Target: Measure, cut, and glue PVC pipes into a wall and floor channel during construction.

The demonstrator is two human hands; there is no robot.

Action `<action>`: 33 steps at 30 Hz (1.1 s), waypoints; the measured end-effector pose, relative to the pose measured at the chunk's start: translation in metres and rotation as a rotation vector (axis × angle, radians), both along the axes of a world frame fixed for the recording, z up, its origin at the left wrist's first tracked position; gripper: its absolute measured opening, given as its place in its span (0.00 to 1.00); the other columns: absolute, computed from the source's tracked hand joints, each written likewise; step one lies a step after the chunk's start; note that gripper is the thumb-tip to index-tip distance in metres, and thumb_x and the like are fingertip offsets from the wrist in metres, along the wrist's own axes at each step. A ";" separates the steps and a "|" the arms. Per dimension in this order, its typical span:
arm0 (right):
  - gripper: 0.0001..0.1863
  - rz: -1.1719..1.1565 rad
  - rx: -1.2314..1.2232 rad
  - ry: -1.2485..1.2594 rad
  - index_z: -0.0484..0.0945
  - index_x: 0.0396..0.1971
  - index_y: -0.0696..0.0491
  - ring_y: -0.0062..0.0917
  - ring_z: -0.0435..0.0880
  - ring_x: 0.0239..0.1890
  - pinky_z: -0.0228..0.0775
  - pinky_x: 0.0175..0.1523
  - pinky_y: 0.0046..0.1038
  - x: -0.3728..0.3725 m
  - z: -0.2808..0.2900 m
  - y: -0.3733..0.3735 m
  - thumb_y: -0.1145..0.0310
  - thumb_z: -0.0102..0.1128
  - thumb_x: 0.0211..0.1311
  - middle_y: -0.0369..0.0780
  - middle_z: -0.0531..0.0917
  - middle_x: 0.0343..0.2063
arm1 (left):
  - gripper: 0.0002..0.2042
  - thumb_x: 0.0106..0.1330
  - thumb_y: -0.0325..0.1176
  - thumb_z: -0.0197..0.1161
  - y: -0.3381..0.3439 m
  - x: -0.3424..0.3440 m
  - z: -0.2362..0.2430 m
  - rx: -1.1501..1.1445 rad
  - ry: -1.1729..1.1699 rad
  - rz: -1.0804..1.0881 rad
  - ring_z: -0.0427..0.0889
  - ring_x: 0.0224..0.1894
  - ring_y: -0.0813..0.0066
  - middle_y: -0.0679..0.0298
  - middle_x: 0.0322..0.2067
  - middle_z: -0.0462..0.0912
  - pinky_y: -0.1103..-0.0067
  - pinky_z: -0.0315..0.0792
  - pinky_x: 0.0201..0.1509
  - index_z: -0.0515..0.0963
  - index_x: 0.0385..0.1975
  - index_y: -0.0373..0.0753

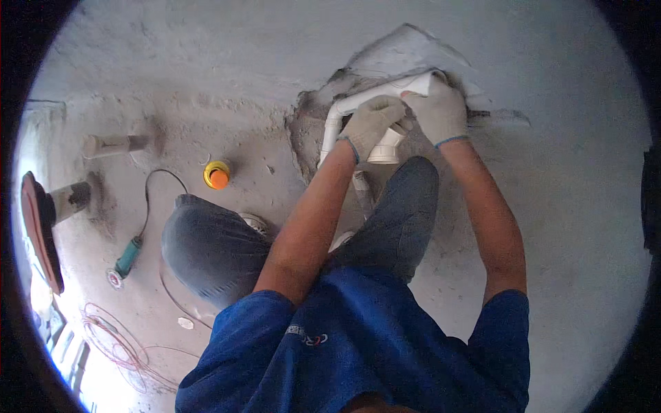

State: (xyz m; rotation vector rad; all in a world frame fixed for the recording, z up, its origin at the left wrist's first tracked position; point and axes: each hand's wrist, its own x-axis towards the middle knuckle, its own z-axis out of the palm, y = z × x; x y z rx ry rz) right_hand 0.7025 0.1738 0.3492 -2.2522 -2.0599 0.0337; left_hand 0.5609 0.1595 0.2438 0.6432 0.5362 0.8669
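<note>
A white plastic pipe (392, 89) lies in a rough recess broken into the wall, with an elbow at its left end where it turns down. My right hand (438, 112), in a pale knitted glove, is closed at the pipe's right end. Just left of it my left hand (375, 122), gloved too, has its fingers curled together against the lower side of the pipe; what they pinch, if anything, is hidden. A white pipe fitting (387, 147) with a wide round mouth shows right below my left hand. My fingertips are close together.
On the floor to the left are a yellow container with an orange top (217, 175), a green angle grinder (127, 258) with its cord, and a coiled reddish cable (124, 344). Pipe stubs (113, 145) stick out farther left. A lower pipe (363, 189) runs beside my knee.
</note>
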 end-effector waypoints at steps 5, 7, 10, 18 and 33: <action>0.18 -0.005 -0.065 0.023 0.80 0.46 0.57 0.53 0.86 0.45 0.78 0.50 0.52 -0.012 0.009 -0.008 0.59 0.64 0.63 0.56 0.86 0.39 | 0.11 0.70 0.32 0.62 -0.004 -0.024 0.060 0.332 0.419 0.145 0.87 0.34 0.70 0.56 0.32 0.86 0.74 0.82 0.42 0.80 0.47 0.36; 0.15 -0.023 -0.103 0.032 0.77 0.49 0.57 0.54 0.87 0.47 0.80 0.50 0.52 -0.015 0.011 -0.010 0.66 0.58 0.67 0.57 0.86 0.42 | 0.18 0.71 0.30 0.58 -0.004 -0.028 0.076 0.515 0.678 0.166 0.88 0.35 0.67 0.54 0.34 0.86 0.70 0.80 0.42 0.77 0.59 0.39; 0.15 -0.086 -0.005 0.155 0.76 0.52 0.57 0.54 0.87 0.48 0.81 0.50 0.51 -0.019 0.010 -0.015 0.70 0.57 0.68 0.58 0.84 0.48 | 0.23 0.70 0.31 0.57 -0.001 -0.027 0.092 0.913 1.082 0.129 0.88 0.37 0.52 0.43 0.37 0.86 0.62 0.80 0.45 0.73 0.66 0.44; 0.21 -0.023 0.067 0.148 0.72 0.56 0.58 0.51 0.85 0.51 0.81 0.53 0.49 -0.017 0.007 -0.033 0.67 0.61 0.66 0.52 0.78 0.58 | 0.28 0.68 0.39 0.57 0.028 -0.015 0.089 1.123 1.097 0.046 0.86 0.43 0.40 0.41 0.40 0.86 0.53 0.79 0.50 0.67 0.71 0.54; 0.21 0.208 0.549 0.320 0.73 0.57 0.58 0.48 0.86 0.49 0.83 0.52 0.43 -0.007 -0.003 -0.065 0.74 0.61 0.64 0.50 0.77 0.58 | 0.26 0.67 0.45 0.61 0.030 -0.009 0.109 1.179 1.505 -0.142 0.88 0.45 0.44 0.49 0.44 0.88 0.56 0.82 0.51 0.72 0.67 0.59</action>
